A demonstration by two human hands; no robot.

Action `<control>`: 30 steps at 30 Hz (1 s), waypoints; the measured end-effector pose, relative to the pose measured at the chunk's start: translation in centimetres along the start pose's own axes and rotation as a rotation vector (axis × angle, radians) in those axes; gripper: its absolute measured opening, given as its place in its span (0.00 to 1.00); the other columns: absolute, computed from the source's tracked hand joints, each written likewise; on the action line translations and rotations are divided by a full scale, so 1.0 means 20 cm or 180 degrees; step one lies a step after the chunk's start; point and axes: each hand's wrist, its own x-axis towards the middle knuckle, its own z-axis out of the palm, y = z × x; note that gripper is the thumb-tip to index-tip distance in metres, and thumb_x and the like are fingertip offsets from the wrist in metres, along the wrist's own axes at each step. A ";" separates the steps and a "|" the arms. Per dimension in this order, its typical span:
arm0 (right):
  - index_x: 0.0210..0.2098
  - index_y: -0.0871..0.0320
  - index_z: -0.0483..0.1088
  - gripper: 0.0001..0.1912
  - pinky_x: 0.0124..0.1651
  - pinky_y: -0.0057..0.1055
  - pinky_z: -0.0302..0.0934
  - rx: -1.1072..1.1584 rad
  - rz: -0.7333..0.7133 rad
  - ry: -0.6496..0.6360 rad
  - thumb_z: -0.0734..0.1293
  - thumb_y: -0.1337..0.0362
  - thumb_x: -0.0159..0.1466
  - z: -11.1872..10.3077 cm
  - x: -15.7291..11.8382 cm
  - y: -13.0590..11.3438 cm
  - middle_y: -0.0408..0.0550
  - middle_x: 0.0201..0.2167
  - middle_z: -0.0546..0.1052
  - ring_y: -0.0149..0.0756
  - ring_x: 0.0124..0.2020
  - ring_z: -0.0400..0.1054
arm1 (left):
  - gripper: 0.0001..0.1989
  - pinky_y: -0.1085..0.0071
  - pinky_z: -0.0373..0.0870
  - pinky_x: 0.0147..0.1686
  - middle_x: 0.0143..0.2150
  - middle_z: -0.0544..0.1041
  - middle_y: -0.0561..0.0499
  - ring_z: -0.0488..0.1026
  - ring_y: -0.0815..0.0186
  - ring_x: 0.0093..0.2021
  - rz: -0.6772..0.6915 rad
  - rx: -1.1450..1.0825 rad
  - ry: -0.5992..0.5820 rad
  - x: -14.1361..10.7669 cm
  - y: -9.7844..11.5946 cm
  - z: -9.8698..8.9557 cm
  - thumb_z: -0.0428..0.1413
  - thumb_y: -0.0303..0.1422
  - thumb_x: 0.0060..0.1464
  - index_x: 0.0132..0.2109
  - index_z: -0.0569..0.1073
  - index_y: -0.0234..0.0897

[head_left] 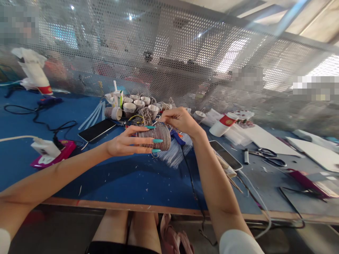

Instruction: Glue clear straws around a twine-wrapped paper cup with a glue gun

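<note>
My left hand [124, 141] is wrapped round a cup wound with grey-brown cord [164, 137], held on its side above the table. Its long teal nails lie across the cord. At the cup's upper edge, my right hand [181, 120] has its fingers pinched together. A small whitish bit shows by those fingertips, too small to name. Beneath and behind the hands lie a blue glue gun [178, 137] and a bundle of clear glue sticks [174, 155]. Just beyond stand several cord-wrapped paper cups [129, 108] beside a tangle of grey cord [145, 114].
A black phone [97, 130] and a magenta power strip [69, 147] lie left. To the right are another phone [227, 155], a red-and-white paper cup [224, 124] and scissors [267, 152]. The glue gun's black cable [189, 173] runs over the front edge. A perforated metal screen [169, 63] stands behind.
</note>
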 end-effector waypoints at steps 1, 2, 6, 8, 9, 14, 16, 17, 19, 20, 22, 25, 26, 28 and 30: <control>0.21 0.58 0.61 0.18 0.30 0.28 0.49 0.0017 0.0018 0.0035 0.64 0.62 0.67 0.00 0.00 0.00 0.38 0.18 0.61 0.26 0.24 0.54 | 0.10 0.65 0.81 0.54 0.46 0.84 0.53 0.74 0.62 0.61 -0.0028 -0.0012 0.0003 0.00 0.00 0.00 0.56 0.30 0.64 0.49 0.78 0.47; 0.21 0.58 0.61 0.19 0.29 0.28 0.49 0.0037 0.0032 0.0097 0.64 0.61 0.68 0.00 0.00 0.00 0.38 0.18 0.60 0.26 0.24 0.54 | 0.10 0.64 0.81 0.53 0.46 0.84 0.53 0.74 0.61 0.61 -0.0068 -0.0008 0.0021 -0.01 0.00 0.01 0.54 0.31 0.65 0.49 0.78 0.47; 0.21 0.58 0.62 0.24 0.27 0.27 0.46 0.0050 0.0018 0.0524 0.64 0.52 0.69 -0.01 -0.01 -0.01 0.38 0.18 0.59 0.26 0.22 0.52 | 0.08 0.62 0.82 0.51 0.47 0.82 0.52 0.76 0.62 0.58 -0.0240 0.0057 0.0324 -0.02 -0.01 0.06 0.57 0.29 0.63 0.46 0.78 0.46; 0.22 0.58 0.63 0.25 0.26 0.27 0.46 0.0042 0.0040 0.0637 0.64 0.49 0.69 -0.02 -0.01 -0.01 0.38 0.17 0.60 0.26 0.21 0.52 | 0.09 0.61 0.81 0.53 0.50 0.81 0.51 0.76 0.62 0.58 -0.0321 -0.0006 0.0505 -0.03 -0.02 0.08 0.60 0.27 0.59 0.46 0.77 0.45; 0.22 0.58 0.64 0.25 0.25 0.27 0.46 0.0050 0.0061 0.0650 0.64 0.48 0.68 -0.03 -0.01 -0.01 0.38 0.17 0.60 0.26 0.20 0.53 | 0.11 0.60 0.80 0.54 0.52 0.80 0.50 0.76 0.62 0.59 -0.0360 -0.0064 0.0570 -0.03 -0.03 0.09 0.60 0.26 0.59 0.47 0.77 0.44; 0.22 0.57 0.64 0.27 0.24 0.27 0.47 0.0037 0.0109 0.0826 0.63 0.44 0.68 -0.04 -0.01 -0.05 0.38 0.15 0.61 0.25 0.18 0.54 | 0.23 0.59 0.79 0.55 0.55 0.78 0.45 0.76 0.60 0.58 -0.0565 -0.0425 0.0665 -0.04 -0.04 0.11 0.59 0.28 0.60 0.61 0.70 0.45; 0.22 0.57 0.64 0.28 0.24 0.27 0.47 -0.0005 0.0135 0.0886 0.63 0.43 0.68 -0.04 -0.01 -0.06 0.38 0.15 0.61 0.25 0.18 0.54 | 0.28 0.60 0.79 0.54 0.57 0.77 0.44 0.77 0.60 0.57 -0.0726 -0.0573 0.0648 -0.05 -0.04 0.11 0.61 0.29 0.58 0.64 0.67 0.46; 0.22 0.57 0.64 0.28 0.24 0.27 0.48 -0.0020 0.0161 0.0898 0.62 0.42 0.68 -0.04 -0.01 -0.07 0.38 0.15 0.61 0.25 0.18 0.54 | 0.30 0.60 0.79 0.54 0.58 0.76 0.43 0.76 0.59 0.58 -0.0838 -0.0655 0.0641 -0.06 -0.04 0.11 0.62 0.28 0.57 0.65 0.67 0.47; 0.22 0.57 0.63 0.28 0.24 0.27 0.49 -0.0050 0.0230 0.0920 0.62 0.42 0.68 -0.03 -0.01 -0.08 0.38 0.15 0.62 0.25 0.18 0.55 | 0.32 0.59 0.78 0.56 0.60 0.74 0.43 0.74 0.58 0.60 -0.1089 -0.0885 0.0644 -0.07 -0.04 0.11 0.65 0.29 0.54 0.65 0.67 0.49; 0.21 0.57 0.63 0.29 0.24 0.27 0.49 -0.0063 0.0270 0.0940 0.62 0.41 0.68 -0.03 -0.01 -0.08 0.38 0.15 0.63 0.25 0.18 0.56 | 0.32 0.57 0.77 0.57 0.61 0.72 0.43 0.73 0.57 0.62 -0.1215 -0.1037 0.0657 -0.07 -0.04 0.11 0.66 0.30 0.54 0.64 0.67 0.50; 0.21 0.56 0.62 0.29 0.24 0.27 0.50 -0.0075 0.0360 0.1000 0.62 0.40 0.67 -0.02 0.00 -0.08 0.38 0.15 0.63 0.25 0.17 0.56 | 0.31 0.55 0.76 0.59 0.63 0.70 0.44 0.70 0.55 0.65 -0.1473 -0.1411 0.0687 -0.08 -0.03 0.12 0.66 0.32 0.53 0.63 0.68 0.53; 0.21 0.56 0.61 0.30 0.24 0.26 0.51 -0.0029 0.0481 0.1109 0.61 0.38 0.66 -0.01 0.00 -0.07 0.38 0.15 0.63 0.25 0.17 0.56 | 0.30 0.60 0.79 0.54 0.63 0.70 0.46 0.69 0.54 0.65 -0.1951 -0.2101 0.0706 -0.08 -0.02 0.13 0.68 0.35 0.52 0.61 0.70 0.55; 0.21 0.56 0.61 0.31 0.24 0.26 0.51 0.0011 0.0512 0.1147 0.61 0.38 0.66 -0.01 0.00 -0.07 0.38 0.15 0.63 0.25 0.17 0.56 | 0.31 0.64 0.81 0.49 0.63 0.71 0.46 0.71 0.55 0.63 -0.2158 -0.2341 0.0697 -0.08 -0.02 0.14 0.68 0.35 0.51 0.61 0.70 0.55; 0.20 0.56 0.60 0.31 0.23 0.26 0.51 0.0113 0.0588 0.1202 0.61 0.37 0.66 -0.01 0.01 -0.07 0.38 0.15 0.62 0.25 0.17 0.56 | 0.33 0.71 0.82 0.41 0.62 0.72 0.48 0.76 0.58 0.56 -0.2606 -0.2813 0.0663 -0.08 -0.01 0.15 0.70 0.33 0.48 0.60 0.71 0.56; 0.20 0.56 0.60 0.31 0.22 0.26 0.50 0.0213 0.0710 0.1208 0.61 0.37 0.65 -0.02 0.01 -0.06 0.38 0.14 0.61 0.24 0.16 0.55 | 0.36 0.74 0.81 0.38 0.62 0.71 0.48 0.77 0.60 0.52 -0.3054 -0.3213 0.0665 -0.08 -0.01 0.15 0.72 0.31 0.44 0.60 0.71 0.56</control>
